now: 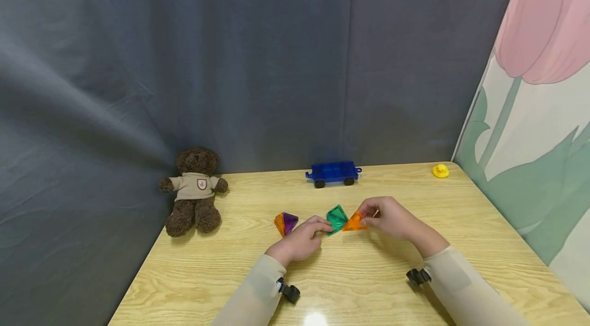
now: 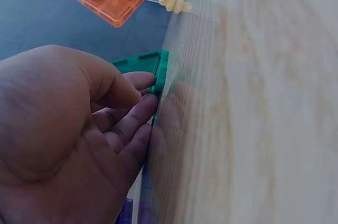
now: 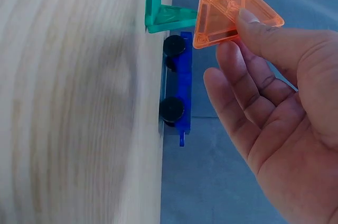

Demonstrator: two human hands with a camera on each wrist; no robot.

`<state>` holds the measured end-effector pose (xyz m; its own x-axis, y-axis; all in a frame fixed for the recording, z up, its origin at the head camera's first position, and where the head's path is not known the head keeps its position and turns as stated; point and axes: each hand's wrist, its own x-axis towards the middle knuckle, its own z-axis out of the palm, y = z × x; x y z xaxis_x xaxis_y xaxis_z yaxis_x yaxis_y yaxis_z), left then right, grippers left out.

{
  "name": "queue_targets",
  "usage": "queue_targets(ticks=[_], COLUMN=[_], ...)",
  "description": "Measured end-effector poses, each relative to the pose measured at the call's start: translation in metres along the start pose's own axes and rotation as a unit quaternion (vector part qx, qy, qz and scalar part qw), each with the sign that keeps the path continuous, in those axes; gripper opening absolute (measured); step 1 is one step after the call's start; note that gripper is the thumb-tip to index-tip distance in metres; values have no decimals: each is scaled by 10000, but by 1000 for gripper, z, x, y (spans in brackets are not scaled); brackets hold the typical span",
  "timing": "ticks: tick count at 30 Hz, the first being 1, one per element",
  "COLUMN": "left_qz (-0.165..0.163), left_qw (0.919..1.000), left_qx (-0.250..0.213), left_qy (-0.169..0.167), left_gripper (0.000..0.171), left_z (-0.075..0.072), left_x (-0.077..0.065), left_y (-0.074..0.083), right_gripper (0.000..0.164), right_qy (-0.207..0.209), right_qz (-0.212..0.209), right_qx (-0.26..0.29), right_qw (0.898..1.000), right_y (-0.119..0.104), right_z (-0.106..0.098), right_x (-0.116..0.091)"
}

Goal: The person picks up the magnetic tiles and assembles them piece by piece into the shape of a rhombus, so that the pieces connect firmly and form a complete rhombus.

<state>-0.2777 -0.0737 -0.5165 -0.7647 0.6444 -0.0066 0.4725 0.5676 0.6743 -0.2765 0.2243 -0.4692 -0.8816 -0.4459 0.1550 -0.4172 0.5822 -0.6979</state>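
Note:
My right hand [image 1: 387, 217] pinches an orange triangular magnetic tile [image 3: 227, 7] between thumb and fingers. The orange tile is raised above the table and tilted, with one corner close beside the green tiles [image 1: 337, 219]; whether they touch is hard to tell. Those green translucent tiles stand at an angle to each other on the table. My left hand [image 1: 306, 238] has its fingertips against the near left side of the green tiles, its thumb apart from them. Just left of that hand lies an orange and purple tile piece [image 1: 287, 223], partly hidden by the wrist.
A blue wheeled toy wagon [image 1: 334, 172] stands at the table's back edge. A brown teddy bear [image 1: 194, 192] in a beige shirt sits at the left, and a yellow rubber duck [image 1: 440, 170] is at the back right. Dark curtain [image 1: 276, 59] hangs behind the table.

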Motion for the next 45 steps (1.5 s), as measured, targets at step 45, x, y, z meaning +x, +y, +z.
queue_targets(ticks=[45], left_qz=[-187], left_qw=[9996], left_qx=[-208], left_qy=[-10], left_gripper=[43], left_z=[-2], left_x=[-1], left_y=[1], right_gripper=[13], right_qy=[247], right_qz=[-147], right_qx=[436], right_qw=[9986], right_y=[8], right_z=[32], right_x=[20])
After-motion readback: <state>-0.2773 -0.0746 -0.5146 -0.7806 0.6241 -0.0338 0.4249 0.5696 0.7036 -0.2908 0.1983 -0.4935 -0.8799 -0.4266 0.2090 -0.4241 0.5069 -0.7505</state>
